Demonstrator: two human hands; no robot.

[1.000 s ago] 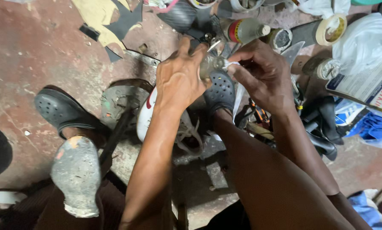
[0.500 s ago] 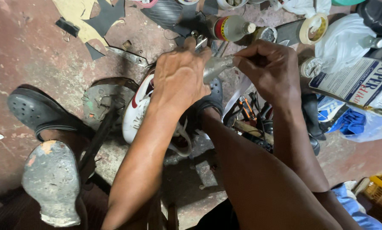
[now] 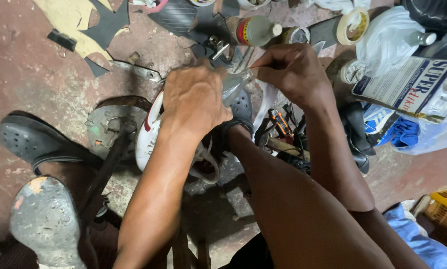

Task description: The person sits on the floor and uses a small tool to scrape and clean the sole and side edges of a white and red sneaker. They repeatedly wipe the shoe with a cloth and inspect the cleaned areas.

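Gripping white shoe (image 3: 148, 134) from above: left hand (image 3: 193, 99), fingers closed. Right hand (image 3: 293, 72) is pinching a thin item, too small to identify, beside glue bottle (image 3: 255, 31).

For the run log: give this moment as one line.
left hand: grips white shoe | right hand: pinches small clear piece by shoe | near: tape roll, bottle, dark clog
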